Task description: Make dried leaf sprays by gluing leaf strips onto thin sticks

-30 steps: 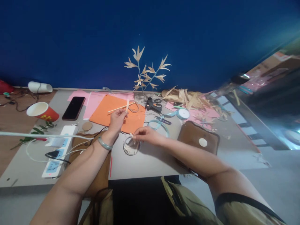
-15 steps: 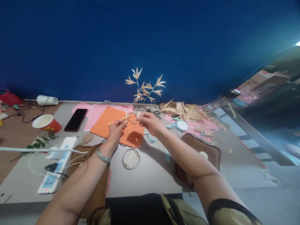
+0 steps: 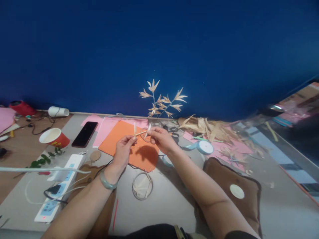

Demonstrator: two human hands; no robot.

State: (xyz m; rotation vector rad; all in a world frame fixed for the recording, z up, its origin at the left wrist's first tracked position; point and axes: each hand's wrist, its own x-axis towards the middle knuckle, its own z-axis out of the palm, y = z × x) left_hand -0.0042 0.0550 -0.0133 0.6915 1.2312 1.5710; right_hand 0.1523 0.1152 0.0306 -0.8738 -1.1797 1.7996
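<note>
My left hand (image 3: pixel 124 151) is raised over the orange paper sheet (image 3: pixel 117 139) and pinches a thin pale stick (image 3: pixel 139 133) with a small leaf strip standing up from it. My right hand (image 3: pixel 160 138) is closed in a pinch on a small pale leaf piece (image 3: pixel 148 128) held against the stick's right end. The two hands are almost touching. A green bangle (image 3: pixel 106 183) is on my left wrist. Below the hands a clear round dish (image 3: pixel 142 186) with pale strips lies on the grey table (image 3: pixel 159 212).
A black phone (image 3: pixel 84 133), red paper cup (image 3: pixel 54 137) and white power strip (image 3: pixel 58 186) lie at the left. Dried leaves (image 3: pixel 211 127), a blue tape roll (image 3: pixel 205 147) and a brown pouch (image 3: pixel 236 191) lie at the right. A leaf sprig (image 3: pixel 163 99) stands against the blue wall.
My right hand rose from the clear dish with a small leaf piece and met my left hand at the stick. The view shifted, so the table items sit lower now.
</note>
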